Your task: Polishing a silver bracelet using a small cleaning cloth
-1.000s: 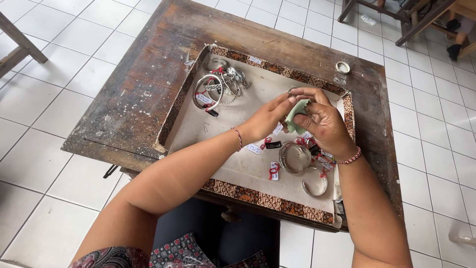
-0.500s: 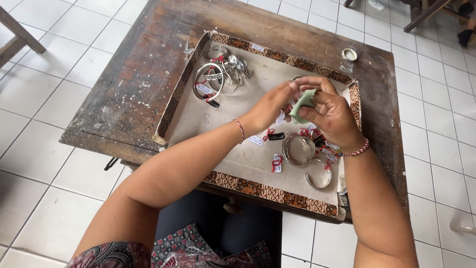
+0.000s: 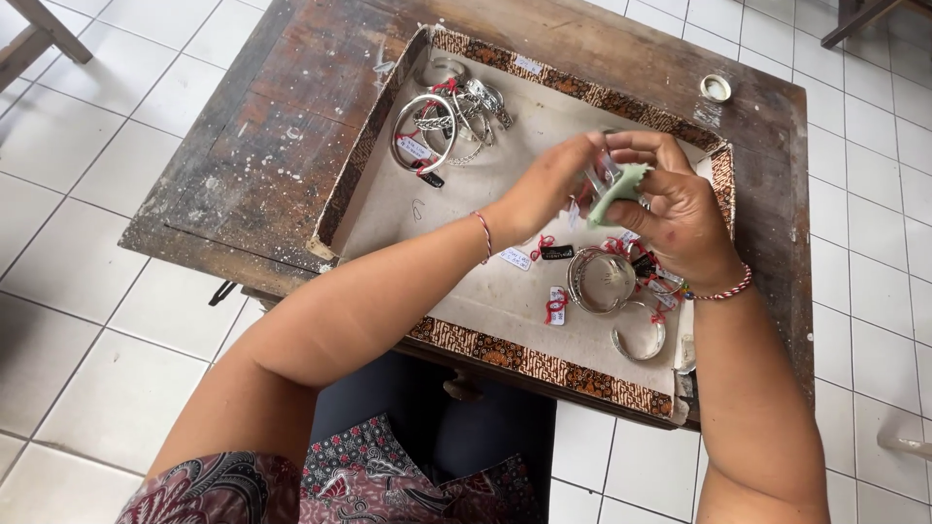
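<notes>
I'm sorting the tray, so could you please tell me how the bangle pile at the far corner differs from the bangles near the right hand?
The far pile is heaped and untouched; the near bangles lie apart, below the right hand. Both are silver with red-tied tags.

Pale green cloth (image 3: 621,186), silver bangles (image 3: 600,279), batik-patterned brown tray rim (image 3: 544,364).
</notes>
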